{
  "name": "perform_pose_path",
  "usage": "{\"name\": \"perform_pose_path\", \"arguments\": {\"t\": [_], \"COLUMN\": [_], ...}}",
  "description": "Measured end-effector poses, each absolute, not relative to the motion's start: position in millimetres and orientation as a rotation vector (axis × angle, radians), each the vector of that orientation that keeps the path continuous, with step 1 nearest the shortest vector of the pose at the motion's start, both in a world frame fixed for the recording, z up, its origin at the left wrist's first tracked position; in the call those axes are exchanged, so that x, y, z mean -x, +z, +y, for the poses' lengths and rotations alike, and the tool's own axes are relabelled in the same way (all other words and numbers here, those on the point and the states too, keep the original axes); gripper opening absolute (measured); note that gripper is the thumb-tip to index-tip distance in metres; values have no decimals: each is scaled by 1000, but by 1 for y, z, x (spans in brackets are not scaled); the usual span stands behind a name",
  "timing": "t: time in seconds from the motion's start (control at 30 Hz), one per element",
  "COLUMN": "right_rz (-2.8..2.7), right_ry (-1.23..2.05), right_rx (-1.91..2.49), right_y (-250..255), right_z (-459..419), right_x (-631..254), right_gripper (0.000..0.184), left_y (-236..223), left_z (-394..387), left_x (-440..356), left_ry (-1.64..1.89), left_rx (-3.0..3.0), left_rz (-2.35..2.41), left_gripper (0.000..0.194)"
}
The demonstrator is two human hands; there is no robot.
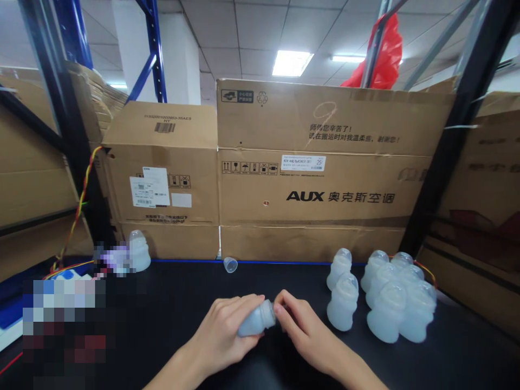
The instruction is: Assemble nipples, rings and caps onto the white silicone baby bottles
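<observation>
My left hand (229,331) is wrapped round a small whitish baby bottle (254,320), which is tilted on its side with its neck to the right. At the bottle's open end is my right hand (298,327), thumb and fingertips pinched together against the rim. Whatever lies between those fingertips is too small or hidden to make out. Beyond both hands, a clear dome cap (231,265) lies on the black tabletop (182,303) near its back edge.
Several capped bottles (388,314) stand grouped at the right, with two more (342,303) just left of them. One bottle (139,252) stands at the back left, beside blurred items. Cardboard panels (309,216) wall off the back; dark shelf posts (439,162) flank the table.
</observation>
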State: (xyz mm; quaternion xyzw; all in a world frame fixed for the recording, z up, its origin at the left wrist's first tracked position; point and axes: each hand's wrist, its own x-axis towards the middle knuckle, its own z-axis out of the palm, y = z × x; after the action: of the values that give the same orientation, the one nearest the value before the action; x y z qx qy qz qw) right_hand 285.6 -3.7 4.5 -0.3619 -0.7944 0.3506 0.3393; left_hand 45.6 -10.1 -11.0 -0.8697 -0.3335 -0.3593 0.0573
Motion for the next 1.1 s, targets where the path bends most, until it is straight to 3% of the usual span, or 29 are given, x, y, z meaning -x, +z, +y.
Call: {"name": "perform_pose_path", "arguments": {"t": [0.47, 0.73, 0.93, 1.1], "right_rz": [-1910, -1572, -1710, -1927], "right_ry": [1041, 1347, 981, 579], "right_rx": [880, 728, 944, 1044], "right_y": [-7, -20, -37, -40], "right_z": [-6, 4, 35, 61], "right_x": [-276, -265, -254, -233], "right_gripper": [44, 64, 59, 29], "left_y": [5, -6, 5, 4], "left_z": [-21, -21, -16, -6], "left_x": [-52, -56, -56, -51], "left_ry": [-1146, -1216, -1448, -1972], "left_rx": [2790, 2767, 2862, 2742], "left_rz": [-1318, -1622, -1668, -1815], "left_gripper": [54, 39, 28, 38]}}
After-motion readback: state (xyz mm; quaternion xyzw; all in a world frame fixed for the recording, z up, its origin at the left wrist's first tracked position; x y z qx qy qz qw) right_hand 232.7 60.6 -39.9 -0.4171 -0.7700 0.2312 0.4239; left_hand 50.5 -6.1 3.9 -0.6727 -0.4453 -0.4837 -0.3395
